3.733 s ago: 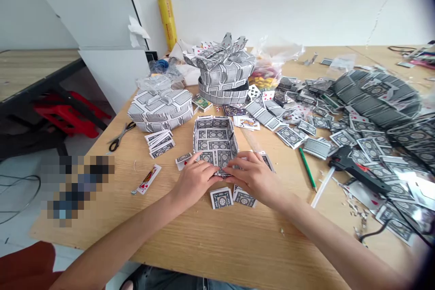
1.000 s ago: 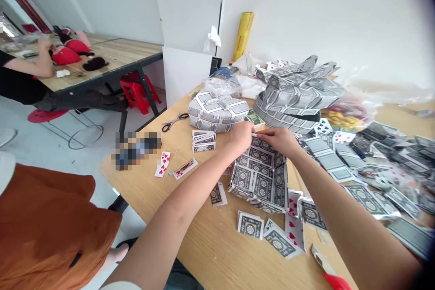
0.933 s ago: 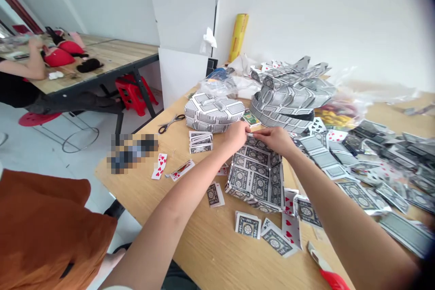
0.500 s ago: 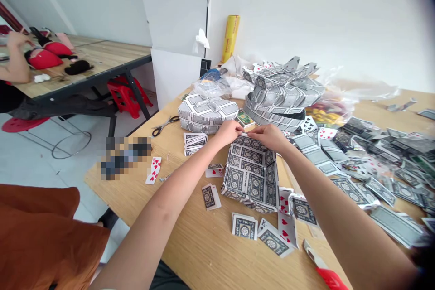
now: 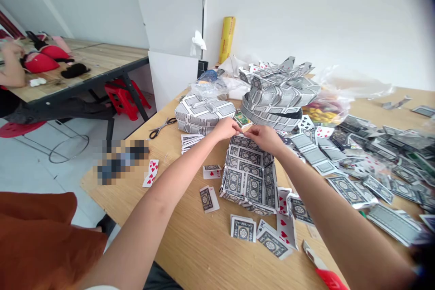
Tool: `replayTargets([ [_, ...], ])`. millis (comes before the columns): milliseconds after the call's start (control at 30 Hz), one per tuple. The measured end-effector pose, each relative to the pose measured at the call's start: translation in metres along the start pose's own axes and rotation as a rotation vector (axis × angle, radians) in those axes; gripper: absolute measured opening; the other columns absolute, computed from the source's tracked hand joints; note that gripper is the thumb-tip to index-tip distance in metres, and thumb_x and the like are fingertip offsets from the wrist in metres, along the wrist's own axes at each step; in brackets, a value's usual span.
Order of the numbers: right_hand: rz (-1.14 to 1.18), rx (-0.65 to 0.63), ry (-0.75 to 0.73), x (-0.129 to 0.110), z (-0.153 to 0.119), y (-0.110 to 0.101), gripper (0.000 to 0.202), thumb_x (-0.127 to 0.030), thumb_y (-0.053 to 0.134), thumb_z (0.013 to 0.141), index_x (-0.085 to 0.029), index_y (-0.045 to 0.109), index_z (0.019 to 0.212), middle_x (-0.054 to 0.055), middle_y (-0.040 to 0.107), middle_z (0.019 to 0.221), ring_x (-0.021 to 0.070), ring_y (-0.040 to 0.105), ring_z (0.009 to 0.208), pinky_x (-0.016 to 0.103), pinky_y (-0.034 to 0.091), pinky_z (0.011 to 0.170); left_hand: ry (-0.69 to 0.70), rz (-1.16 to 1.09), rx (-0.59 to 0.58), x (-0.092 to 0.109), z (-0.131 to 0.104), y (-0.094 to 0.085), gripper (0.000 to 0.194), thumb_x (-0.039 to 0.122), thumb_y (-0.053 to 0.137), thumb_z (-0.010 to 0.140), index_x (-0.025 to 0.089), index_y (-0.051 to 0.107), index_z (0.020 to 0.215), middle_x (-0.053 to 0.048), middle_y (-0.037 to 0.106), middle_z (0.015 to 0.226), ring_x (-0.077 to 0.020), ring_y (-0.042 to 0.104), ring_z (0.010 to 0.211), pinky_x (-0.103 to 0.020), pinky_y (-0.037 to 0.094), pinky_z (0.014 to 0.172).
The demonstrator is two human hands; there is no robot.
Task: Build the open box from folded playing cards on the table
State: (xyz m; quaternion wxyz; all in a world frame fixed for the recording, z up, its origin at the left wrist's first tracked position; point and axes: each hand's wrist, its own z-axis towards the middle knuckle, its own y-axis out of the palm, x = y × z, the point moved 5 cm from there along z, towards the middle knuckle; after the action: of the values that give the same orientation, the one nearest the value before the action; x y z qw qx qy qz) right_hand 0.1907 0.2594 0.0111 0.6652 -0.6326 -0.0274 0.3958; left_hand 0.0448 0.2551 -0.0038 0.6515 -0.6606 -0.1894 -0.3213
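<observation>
Room with a white wall (image 5: 322,18); wooden table (image 5: 190,240) bearing a card-built stack (image 5: 283,97); before the person, an open card tray (image 5: 253,170). Left hand (image 5: 227,128) and right hand (image 5: 267,138) each pinch its far rim, apparently working that edge; the next move seemingly calls for a steady hold there. Loose cards (image 5: 243,229), lying nearer the person.

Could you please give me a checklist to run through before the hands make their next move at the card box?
1. Card box upright, open side up: ok.
2. Left hand and right hand both at its far rim: ok.
3. Firm pinch on that rim: cannot tell, too small to see.
4. Red-handled tool apart from both hands: ok, nearer the person than the box.
5. Scissors apart from both hands: ok, off to the left.
</observation>
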Motion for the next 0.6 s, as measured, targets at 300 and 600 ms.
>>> replayTargets([
  [300,-0.137,0.002,-0.093,-0.008,-0.007,0.000,0.023,-0.026,0.053,0.083,-0.018,0.075,0.083,0.005,0.075,0.079,0.0176,0.065,0.069,0.025,0.040,0.062,0.174,0.140,0.052,0.016,-0.019,-0.004,0.026,0.007,0.056,0.080,0.015,0.076,0.094,-0.008,0.075,0.092,-0.0194,0.068,0.086,-0.031,0.049,0.084],
  [600,-0.320,-0.002,-0.179,-0.010,-0.018,0.003,0.027,-0.026,0.051,0.088,-0.020,0.077,0.093,0.008,0.076,0.098,0.0254,0.070,0.090,0.030,0.047,0.072,0.294,0.367,0.017,0.027,-0.034,0.000,0.030,0.010,0.046,0.088,0.016,0.071,0.102,-0.012,0.072,0.103,-0.0243,0.066,0.098,-0.035,0.049,0.085],
])
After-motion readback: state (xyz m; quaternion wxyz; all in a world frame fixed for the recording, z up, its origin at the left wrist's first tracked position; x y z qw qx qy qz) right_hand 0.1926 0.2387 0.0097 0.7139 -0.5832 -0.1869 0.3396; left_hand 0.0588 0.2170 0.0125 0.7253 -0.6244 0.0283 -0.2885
